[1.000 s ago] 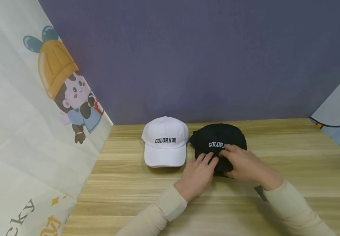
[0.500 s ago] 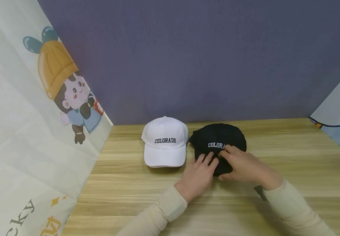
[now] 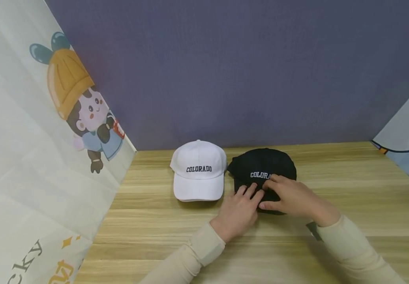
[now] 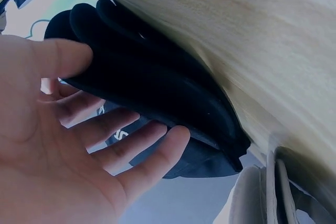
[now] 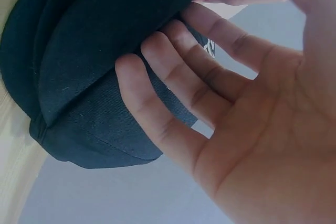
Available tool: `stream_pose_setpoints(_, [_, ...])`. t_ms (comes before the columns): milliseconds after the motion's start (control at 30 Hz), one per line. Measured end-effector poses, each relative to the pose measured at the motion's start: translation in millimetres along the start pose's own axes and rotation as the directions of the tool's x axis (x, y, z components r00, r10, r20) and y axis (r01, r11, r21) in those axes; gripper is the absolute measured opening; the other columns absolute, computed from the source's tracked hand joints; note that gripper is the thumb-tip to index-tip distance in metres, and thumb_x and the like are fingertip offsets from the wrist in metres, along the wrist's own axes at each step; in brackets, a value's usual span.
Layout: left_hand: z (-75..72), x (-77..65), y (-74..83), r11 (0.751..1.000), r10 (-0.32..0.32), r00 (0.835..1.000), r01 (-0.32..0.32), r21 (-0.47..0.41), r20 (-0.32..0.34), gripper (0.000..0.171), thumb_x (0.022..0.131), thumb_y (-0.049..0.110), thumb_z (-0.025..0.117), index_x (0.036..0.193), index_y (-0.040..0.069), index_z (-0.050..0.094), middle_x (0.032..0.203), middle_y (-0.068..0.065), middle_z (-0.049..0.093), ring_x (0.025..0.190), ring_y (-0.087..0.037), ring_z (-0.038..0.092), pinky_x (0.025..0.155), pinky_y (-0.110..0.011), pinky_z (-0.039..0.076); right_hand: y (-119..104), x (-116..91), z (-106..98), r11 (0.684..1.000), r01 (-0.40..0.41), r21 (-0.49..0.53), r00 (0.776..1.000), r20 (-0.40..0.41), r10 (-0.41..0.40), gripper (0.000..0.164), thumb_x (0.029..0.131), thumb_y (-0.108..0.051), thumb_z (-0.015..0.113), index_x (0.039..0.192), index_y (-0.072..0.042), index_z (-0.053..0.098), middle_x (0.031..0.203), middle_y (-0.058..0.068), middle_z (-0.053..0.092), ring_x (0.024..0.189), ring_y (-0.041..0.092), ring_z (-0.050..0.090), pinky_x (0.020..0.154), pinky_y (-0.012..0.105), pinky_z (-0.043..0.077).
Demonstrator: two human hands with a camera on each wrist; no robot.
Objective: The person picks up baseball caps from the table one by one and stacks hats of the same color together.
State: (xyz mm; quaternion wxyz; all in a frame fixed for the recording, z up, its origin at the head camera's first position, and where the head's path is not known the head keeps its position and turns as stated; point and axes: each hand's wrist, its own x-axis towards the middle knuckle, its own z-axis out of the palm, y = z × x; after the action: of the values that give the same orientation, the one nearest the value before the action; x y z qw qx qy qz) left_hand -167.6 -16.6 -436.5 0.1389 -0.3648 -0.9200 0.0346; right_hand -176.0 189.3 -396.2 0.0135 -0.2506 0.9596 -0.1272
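Note:
A black baseball cap (image 3: pixel 266 161) with white COLORADO lettering sits on the wooden table, its brim toward me. My left hand (image 3: pixel 238 213) holds the left part of the brim; the left wrist view shows its thumb (image 4: pixel 68 59) on the underside and its fingers on the upper side. With my right hand (image 3: pixel 293 197) I grip the right part of the brim, fingers (image 5: pixel 139 85) on top, covering the end of the lettering. Both wrist views show layered curved edges at the brim. Beside it on the left is a white baseball cap (image 3: pixel 199 159) with black COLORADO lettering, untouched.
The wooden table (image 3: pixel 147 221) ends at a dark blue-grey wall (image 3: pixel 247 71) close behind both caps. A white printed sheet (image 3: pixel 19 157) with a cartoon figure borders the left side. Another printed panel (image 3: pixel 408 126) stands at the right.
My right thumb has shifted left along the front of the black cap's brim. The left hand and both caps are nearly still.

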Motion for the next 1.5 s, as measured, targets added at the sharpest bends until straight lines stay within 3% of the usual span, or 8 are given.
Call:
stream_pose_setpoints(200, [-0.3,1.0,-0.1,0.999,-0.005,0.999,0.007,-0.043,0.043,0.053,0.100,0.048,0.058,0.148,0.027,0.051,0.153,-0.003,0.053,0.131,-0.021,0.057,0.099,-0.041,0.055,1.3,0.5,0.3,1.000,0.019,0.016,1.000,-0.010,-0.018,0.039,0.091,-0.048,0.074,0.113,-0.016,0.070,0.109,0.000,0.064,0.094,0.018,0.066,0.077,0.040,0.056])
stream_pose_setpoints(400, [0.4,1.0,-0.5,1.000,0.002,1.000,-0.002,-0.007,0.030,0.054,0.097,0.053,0.063,0.145,0.029,0.053,0.152,-0.002,0.055,0.128,-0.020,0.059,0.096,-0.038,0.056,2.3,1.5,1.6,0.999,0.034,0.018,0.999,-0.020,-0.034,0.032,0.090,-0.043,0.076,0.110,-0.017,0.071,0.105,-0.003,0.062,0.087,0.013,0.063,0.074,0.036,0.054])
stream_pose_setpoints(567, [1.3,0.2,-1.5,0.999,0.015,1.000,-0.015,0.044,-0.002,0.051,0.096,0.044,0.068,0.143,0.029,0.055,0.150,-0.001,0.056,0.125,-0.019,0.061,0.091,-0.034,0.058,3.0,3.7,2.7,0.999,0.038,0.021,0.999,-0.028,-0.037,0.029,0.090,-0.040,0.077,0.108,-0.018,0.072,0.103,-0.003,0.062,0.083,0.010,0.061,0.072,0.034,0.053])
stream_pose_setpoints(767, [4.9,-0.5,-3.4,0.997,0.032,0.999,-0.030,0.074,-0.025,0.041,0.101,0.030,0.064,0.141,0.030,0.057,0.148,-0.002,0.058,0.121,-0.019,0.064,0.088,-0.033,0.059,2.6,5.6,3.9,0.999,0.046,0.022,0.999,-0.031,-0.045,0.027,0.090,-0.038,0.078,0.107,-0.018,0.072,0.101,-0.003,0.062,0.079,0.009,0.060,0.067,0.031,0.050])
stream_pose_setpoints(1300, [5.8,1.6,3.1,0.990,0.058,0.998,-0.058,0.131,0.001,0.040,0.103,0.029,0.061,0.143,0.030,0.057,0.148,-0.002,0.058,0.118,-0.019,0.066,0.087,-0.028,0.059,6.6,1.1,5.7,0.997,0.055,0.046,0.998,-0.038,-0.053,0.018,0.091,-0.030,0.078,0.104,-0.021,0.071,0.097,-0.008,0.061,0.072,0.001,0.052,0.063,0.025,0.045])
stream_pose_setpoints(1500, [3.5,1.4,3.6,0.981,0.071,0.997,-0.067,0.184,-0.012,0.040,0.103,0.028,0.060,0.143,0.030,0.057,0.146,-0.003,0.060,0.112,-0.018,0.068,0.082,-0.026,0.060,6.4,1.9,3.2,0.996,0.067,0.053,0.997,-0.039,-0.065,0.017,0.092,-0.028,0.077,0.106,-0.021,0.071,0.099,-0.008,0.062,0.075,0.002,0.055,0.064,0.026,0.047])
